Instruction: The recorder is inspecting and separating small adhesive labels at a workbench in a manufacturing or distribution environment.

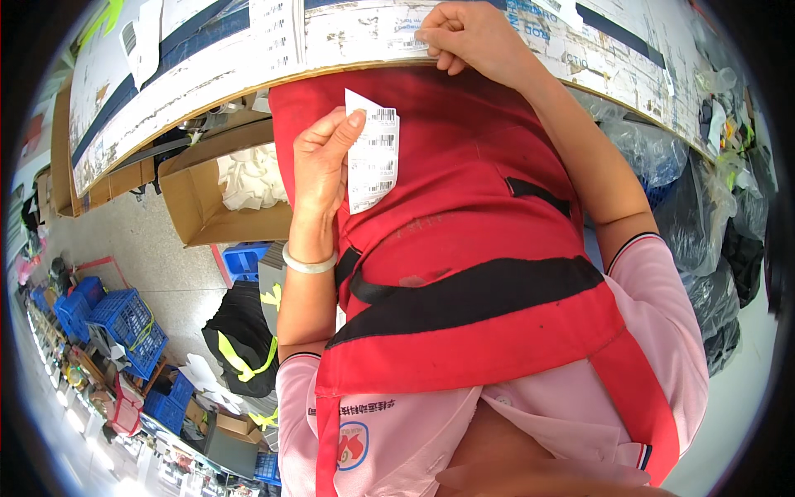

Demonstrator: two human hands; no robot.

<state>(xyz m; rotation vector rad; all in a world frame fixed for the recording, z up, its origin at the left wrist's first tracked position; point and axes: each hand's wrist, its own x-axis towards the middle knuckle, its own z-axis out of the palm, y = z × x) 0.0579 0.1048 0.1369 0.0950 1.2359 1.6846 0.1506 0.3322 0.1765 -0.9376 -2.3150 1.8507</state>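
A folded white sheet of barcode labels is pinched between the thumb and fingers of my left hand. It hangs in front of my red apron, below the table edge. My right hand is at the front edge of the worktable, with thumb and forefinger pressed together and the other fingers curled. Whatever is between those fingertips, if anything, is too small to make out. White paper with printed barcodes lies on the tabletop, left of my right hand.
Under the table at left, an open cardboard box holds white pieces. Blue plastic crates and a black bundle with a yellow-green tie stand on the floor at left. Clear plastic bags pile up at right.
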